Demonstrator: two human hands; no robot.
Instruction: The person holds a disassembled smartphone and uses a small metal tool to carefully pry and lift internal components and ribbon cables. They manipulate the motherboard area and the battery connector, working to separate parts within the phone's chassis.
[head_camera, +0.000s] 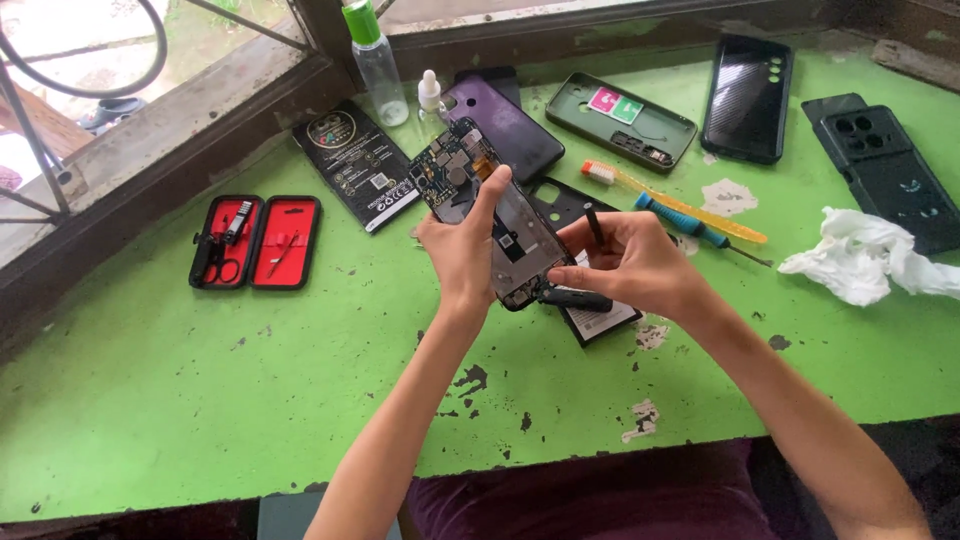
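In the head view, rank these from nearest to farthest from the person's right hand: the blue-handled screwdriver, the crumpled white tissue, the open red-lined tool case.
1. Blue-handled screwdriver, just beyond the right hand.
2. Crumpled white tissue, off to the right.
3. Open red-lined tool case, far left.

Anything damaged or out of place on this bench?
The green table has paint chipped off in patches near its front edge. A crumpled white tissue lies at the right. The opened phone, back off and boards exposed, is tilted in the left hand; the right hand holds a thin black tool.
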